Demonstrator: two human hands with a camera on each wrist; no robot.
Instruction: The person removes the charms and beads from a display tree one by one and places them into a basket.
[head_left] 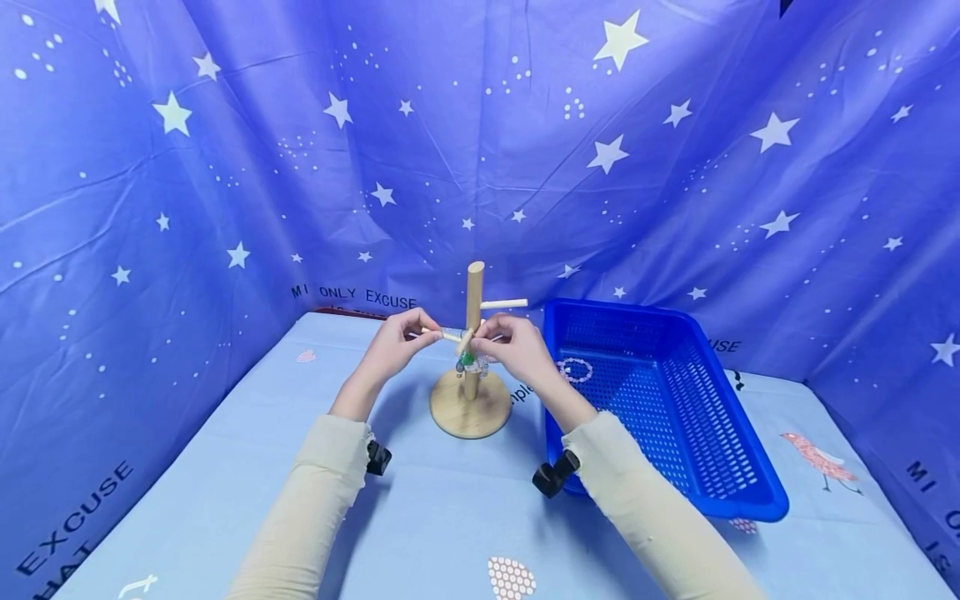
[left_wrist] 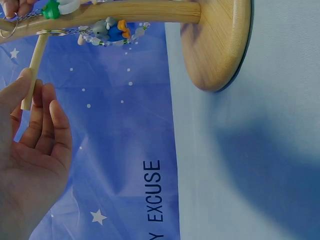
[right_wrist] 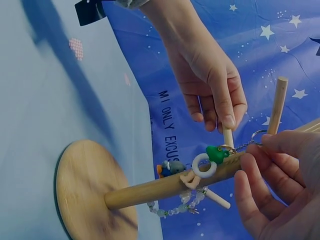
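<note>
Both your hands are at the wooden stand, working at its pegs.

Your left hand [head_left: 393, 343] has its grip closed on the tip of the left peg [head_left: 442, 335], pinched between thumb and fingers. The stand [head_left: 472, 367] is upright on the desk [head_left: 435, 508]. A keychain [right_wrist: 210, 156] with a green charm and beads hangs against the post. Your right hand [head_left: 517, 350] pinches its key ring [right_wrist: 257, 135] beside the post. Right of the stand sits a blue basket [head_left: 720, 467] with a bead bracelet [head_left: 574, 370] inside.

Basket [head_left: 738, 467] right of the peg stand [head_left: 470, 406] — bracelet [head_left: 575, 370] inside it, hands at the pegs
</note>
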